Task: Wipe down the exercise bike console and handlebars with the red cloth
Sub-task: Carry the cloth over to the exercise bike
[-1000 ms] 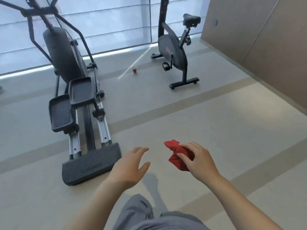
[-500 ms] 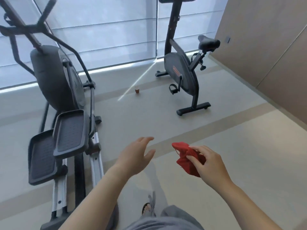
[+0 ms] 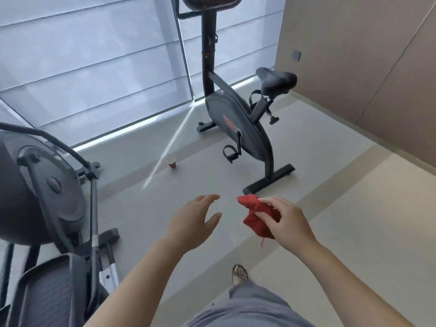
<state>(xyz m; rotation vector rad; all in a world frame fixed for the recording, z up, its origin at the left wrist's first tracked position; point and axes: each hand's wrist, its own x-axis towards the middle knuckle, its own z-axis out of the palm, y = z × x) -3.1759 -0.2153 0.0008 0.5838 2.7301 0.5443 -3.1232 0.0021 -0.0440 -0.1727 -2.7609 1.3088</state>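
Pale gym flooring with darker bands runs under you toward a window wall covered by blinds, and nothing on the bike has been touched yet. Your right hand [image 3: 286, 219], lower centre-right of the frame, is pinched around the bunched red cloth [image 3: 256, 218], with a loose thread hanging below it; your left hand [image 3: 195, 220], just beside it at lower centre, is spread and empty, fingers slightly curled. Beyond them, in the upper centre, the exercise bike [image 3: 236, 121] stands well apart from both hands; its console [image 3: 211, 2] is cut off by the top edge, and only a bit of handlebar shows beside it. So you have the cloth in hand, but the whole wipe of console and handlebars is left, by my reading. Count: one cloth, one bike, one small cup [image 3: 172, 163] on the floor, one elliptical trainer [image 3: 44, 197] at the left.
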